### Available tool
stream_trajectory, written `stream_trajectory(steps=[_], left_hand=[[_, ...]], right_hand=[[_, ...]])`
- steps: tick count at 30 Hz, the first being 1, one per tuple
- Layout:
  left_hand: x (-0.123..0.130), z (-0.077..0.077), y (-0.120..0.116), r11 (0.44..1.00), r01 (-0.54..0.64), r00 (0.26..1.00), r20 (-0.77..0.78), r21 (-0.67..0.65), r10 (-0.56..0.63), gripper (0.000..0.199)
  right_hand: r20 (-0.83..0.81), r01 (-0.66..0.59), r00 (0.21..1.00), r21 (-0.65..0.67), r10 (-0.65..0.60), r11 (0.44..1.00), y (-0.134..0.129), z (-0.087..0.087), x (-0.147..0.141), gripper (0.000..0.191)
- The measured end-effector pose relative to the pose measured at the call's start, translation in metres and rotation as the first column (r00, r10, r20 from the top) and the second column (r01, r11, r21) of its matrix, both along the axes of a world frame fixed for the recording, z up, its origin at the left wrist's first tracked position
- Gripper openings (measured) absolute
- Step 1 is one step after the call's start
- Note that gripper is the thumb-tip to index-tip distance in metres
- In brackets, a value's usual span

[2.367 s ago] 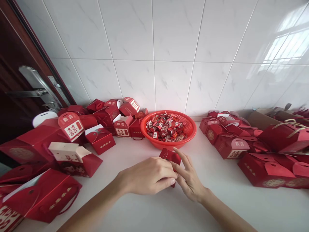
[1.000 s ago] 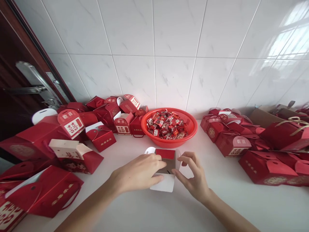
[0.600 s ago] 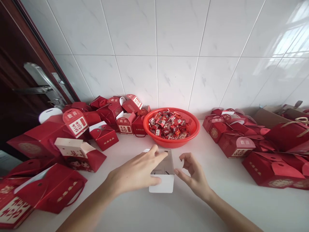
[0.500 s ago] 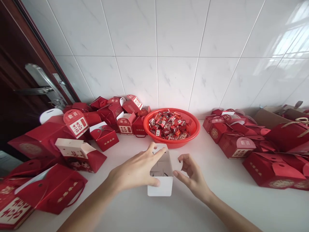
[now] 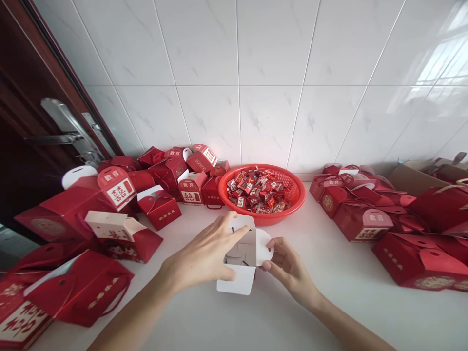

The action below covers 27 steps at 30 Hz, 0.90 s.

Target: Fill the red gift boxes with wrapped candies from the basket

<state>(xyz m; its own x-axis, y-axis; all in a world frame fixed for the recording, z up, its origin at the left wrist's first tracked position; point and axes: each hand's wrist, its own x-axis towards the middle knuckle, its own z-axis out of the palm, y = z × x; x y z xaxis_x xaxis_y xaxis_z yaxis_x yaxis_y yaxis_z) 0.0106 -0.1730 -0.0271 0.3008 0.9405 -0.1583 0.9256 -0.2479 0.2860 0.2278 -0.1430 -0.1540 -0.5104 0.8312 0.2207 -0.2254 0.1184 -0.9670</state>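
An unfolded paper gift box (image 5: 239,253) with a white inside stands with its top open in the middle of the white table. My left hand (image 5: 204,248) spans it from the left, thumb at the front flap and fingers across the far side. My right hand (image 5: 290,268) pinches the rounded right flap (image 5: 263,246) between thumb and fingers, the flap leaning outward. Part of the box's left side is hidden behind my left hand. Just behind stands a red plastic basket (image 5: 298,207) heaped with wrapped candies (image 5: 256,189).
Many closed red gift boxes (image 5: 159,207) crowd the left side, some leaning on each other. More red boxes (image 5: 361,219) and a larger bag with rope handles (image 5: 438,207) stand to the right. A tiled wall (image 5: 270,122) rises behind; a dark door (image 5: 32,97) is at left.
My right hand has closed on the right flap, which now tilts outward. The box has turned and shifted slightly left, and my left hand stays over it.
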Motion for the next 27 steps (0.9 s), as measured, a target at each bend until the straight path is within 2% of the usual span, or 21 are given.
stream_trajectory(steps=[4, 11, 17, 22, 27], left_hand=[[-0.003, 0.002, 0.003, 0.999, 0.038, 0.999, 0.033, 0.027, -0.039, 0.082], [-0.013, 0.004, 0.016, 0.991, 0.058, 0.994, 0.100, -0.118, -0.046, 0.090], [-0.012, 0.004, 0.014, 0.989, 0.025, 1.000, 0.020, -0.147, -0.023, 0.101], [-0.008, 0.010, 0.006, 0.977, 0.010, 0.996, -0.089, -0.214, -0.029, 0.093], [-0.008, 0.000, 0.016, 0.987, -0.025, 0.998, -0.063, -0.160, 0.016, 0.090]], right_hand=[[0.007, -0.005, 1.000, -0.002, 0.005, 1.000, 0.000, 0.000, 0.001, 0.030], [0.048, -0.044, 0.998, -0.040, 0.046, 0.998, 0.000, 0.002, 0.002, 0.031], [0.034, -0.094, 0.995, -0.062, 0.096, 0.994, 0.002, 0.004, 0.003, 0.030], [0.020, -0.146, 0.989, -0.076, 0.148, 0.986, 0.001, 0.003, 0.005, 0.027], [0.073, -0.083, 0.994, 0.001, 0.082, 0.997, 0.005, 0.008, 0.009, 0.027]])
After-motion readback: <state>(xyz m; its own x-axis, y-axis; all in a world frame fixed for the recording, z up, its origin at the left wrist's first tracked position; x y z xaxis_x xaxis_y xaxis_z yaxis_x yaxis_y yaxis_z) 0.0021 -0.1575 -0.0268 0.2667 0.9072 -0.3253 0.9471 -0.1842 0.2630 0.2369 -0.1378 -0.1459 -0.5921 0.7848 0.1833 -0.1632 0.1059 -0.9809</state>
